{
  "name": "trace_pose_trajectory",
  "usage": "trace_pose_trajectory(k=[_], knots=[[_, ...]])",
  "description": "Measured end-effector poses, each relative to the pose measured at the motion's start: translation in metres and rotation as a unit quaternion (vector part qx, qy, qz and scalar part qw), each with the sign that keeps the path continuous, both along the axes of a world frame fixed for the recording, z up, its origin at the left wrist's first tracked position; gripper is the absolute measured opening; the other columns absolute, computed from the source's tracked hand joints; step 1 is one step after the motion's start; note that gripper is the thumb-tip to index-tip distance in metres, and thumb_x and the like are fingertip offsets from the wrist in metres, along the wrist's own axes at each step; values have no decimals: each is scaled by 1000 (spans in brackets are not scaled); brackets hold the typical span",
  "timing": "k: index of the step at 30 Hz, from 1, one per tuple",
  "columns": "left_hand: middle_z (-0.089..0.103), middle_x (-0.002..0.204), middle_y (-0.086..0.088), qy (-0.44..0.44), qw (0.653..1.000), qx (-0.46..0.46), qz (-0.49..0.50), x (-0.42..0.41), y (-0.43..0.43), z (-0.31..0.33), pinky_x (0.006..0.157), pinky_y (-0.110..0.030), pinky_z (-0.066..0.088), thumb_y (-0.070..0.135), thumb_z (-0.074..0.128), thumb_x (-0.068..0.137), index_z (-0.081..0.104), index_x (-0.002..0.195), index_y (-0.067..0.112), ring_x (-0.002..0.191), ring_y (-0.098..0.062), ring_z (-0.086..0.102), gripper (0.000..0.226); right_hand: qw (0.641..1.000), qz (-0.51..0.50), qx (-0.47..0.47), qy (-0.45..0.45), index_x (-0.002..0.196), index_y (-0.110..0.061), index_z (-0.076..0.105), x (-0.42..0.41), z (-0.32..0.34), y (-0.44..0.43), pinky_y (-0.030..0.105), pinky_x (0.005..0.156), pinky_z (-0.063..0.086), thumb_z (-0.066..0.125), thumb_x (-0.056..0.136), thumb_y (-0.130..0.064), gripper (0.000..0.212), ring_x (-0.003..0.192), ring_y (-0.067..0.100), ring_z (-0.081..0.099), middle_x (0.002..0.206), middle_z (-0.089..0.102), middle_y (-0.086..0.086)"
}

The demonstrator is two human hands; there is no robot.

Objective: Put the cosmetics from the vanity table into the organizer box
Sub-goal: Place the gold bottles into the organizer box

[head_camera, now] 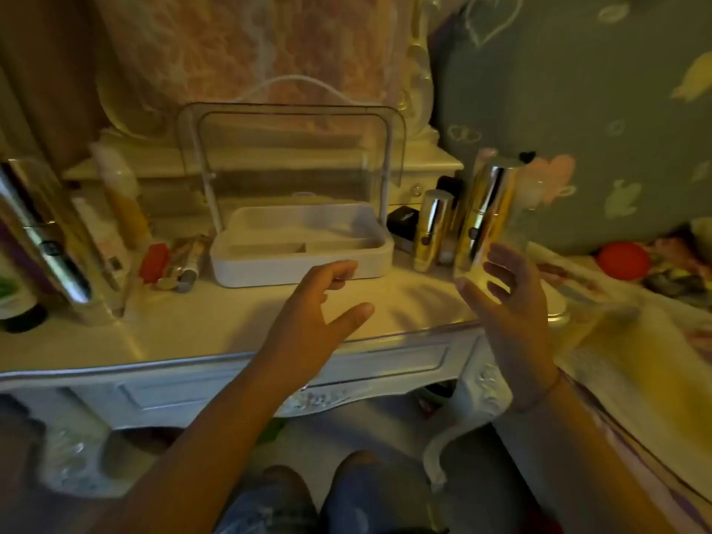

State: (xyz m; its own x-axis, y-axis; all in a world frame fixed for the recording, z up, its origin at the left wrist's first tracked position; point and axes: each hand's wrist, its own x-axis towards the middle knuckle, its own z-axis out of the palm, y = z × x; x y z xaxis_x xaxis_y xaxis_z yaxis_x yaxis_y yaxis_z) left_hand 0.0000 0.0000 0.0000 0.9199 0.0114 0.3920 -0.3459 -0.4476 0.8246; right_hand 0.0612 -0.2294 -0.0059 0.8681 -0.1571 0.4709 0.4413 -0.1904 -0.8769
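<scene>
Organizer box [293, 269]: a white tray is set on the vanity table [200, 329], toward the back, near the centre. Its clear lid [293, 156] is seen raised upright behind the tray.

Left hand [319, 314]: it is held above the table top, just in front of the box. The fingers are loosely curled, the thumb is spread, and nothing is held. The fingertips are seen close to the front wall of the box; contact cannot be determined.

Right hand [508, 302]: it is raised at the right end of the table. The fingers and thumb are spread about the lower end of a tall gold bottle [487, 210], which is slightly tilted. Whether the bottle is actually grasped or only approached cannot be told; the frame is blurred here.

All the cosmetics noted are outside the box:
- A smaller gold bottle [431, 229] is stood upright just right of the tray, between it and the tall bottle.
- A black compact [402, 221] is placed at the tray's right rear corner.
- A red item [154, 262] and several tubes [188, 264] are laid just left of the tray.
- A white-and-yellow bottle [119, 194] is stood further left.
- A large mirrored bottle [46, 233] is seen at the far left edge, blurred.

A red ball [622, 260] is noted on the patterned bedding right of the table.
</scene>
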Motion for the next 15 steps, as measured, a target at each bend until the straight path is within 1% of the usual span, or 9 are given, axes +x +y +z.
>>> trace_pose_trajectory(k=[2, 5, 6, 8, 9, 11, 12, 13, 15], knots=[[53, 125, 18, 13, 1000, -6, -8, 16, -14, 5, 87, -8, 36, 46, 59, 78, 45, 124, 37, 113, 6, 47, 50, 999, -46, -3, -4, 122, -25, 46, 7, 0, -6, 28, 92, 43, 78, 75, -16, 58, 115, 16, 52, 128, 52, 1], [50, 129, 14, 32, 998, -22, -45, 43, -41, 7, 92, -16, 36, 39, 61, 82, 42, 128, 38, 117, 0, 47, 50, 998, -66, 3, 15, 128, -21, 43, 21, -3, -8, 19, 86, 40, 79, 74, -18, 65, 114, 16, 50, 129, 50, 3], [49, 131, 14, 37, 997, -23, -58, 51, -52, 8, 92, -17, 36, 37, 62, 83, 41, 130, 37, 120, -2, 46, 51, 998, -66, 6, 23, 130, -19, 43, 26, -4, -8, 18, 85, 39, 78, 74, -18, 66, 114, 17, 50, 129, 50, 4], [47, 133, 14, 40, 995, -29, -83, 67, -71, 7, 89, -12, 34, 35, 62, 84, 39, 132, 38, 123, -3, 43, 54, 998, -61, 8, 31, 132, -16, 42, 35, -5, -7, 18, 84, 40, 78, 75, -18, 67, 113, 16, 50, 127, 51, 4], [46, 134, 14, 47, 994, -35, -91, 74, -79, 7, 87, -10, 34, 36, 62, 84, 37, 133, 39, 124, -3, 42, 55, 998, -60, 5, 31, 131, -16, 43, 38, -6, -6, 15, 83, 41, 78, 75, -18, 67, 110, 15, 51, 125, 52, 3], [43, 138, 12, 62, 991, -49, -105, 85, -92, 7, 87, -12, 34, 37, 61, 85, 33, 137, 37, 126, -4, 39, 59, 998, -55, 6, 23, 129, -13, 45, 45, -6, -4, 4, 79, 42, 77, 75, -15, 63, 102, 8, 55, 118, 55, -1], [43, 137, 12, 68, 990, -51, -111, 90, -97, 7, 90, -16, 35, 38, 60, 85, 32, 139, 37, 125, -4, 38, 60, 999, -48, 11, 20, 128, -12, 47, 48, -6, -3, 1, 77, 43, 77, 75, -13, 61, 98, 3, 56, 114, 56, -3], [43, 134, 13, 71, 989, -55, -116, 94, -101, 6, 92, -21, 37, 39, 59, 86, 30, 138, 38, 123, -4, 38, 60, 999, -39, 18, 17, 126, -12, 49, 52, -6, -3, 1, 76, 44, 76, 76, -11, 57, 95, -3, 57, 110, 58, -5], [45, 133, 10, 76, 987, -69, -121, 101, -109, 6, 97, -29, 40, 38, 57, 87, 29, 137, 41, 122, -5, 40, 57, 999, -25, 17, 17, 124, -17, 52, 58, -7, -3, 4, 77, 47, 73, 78, -10, 51, 95, -7, 57, 106, 60, -10]])
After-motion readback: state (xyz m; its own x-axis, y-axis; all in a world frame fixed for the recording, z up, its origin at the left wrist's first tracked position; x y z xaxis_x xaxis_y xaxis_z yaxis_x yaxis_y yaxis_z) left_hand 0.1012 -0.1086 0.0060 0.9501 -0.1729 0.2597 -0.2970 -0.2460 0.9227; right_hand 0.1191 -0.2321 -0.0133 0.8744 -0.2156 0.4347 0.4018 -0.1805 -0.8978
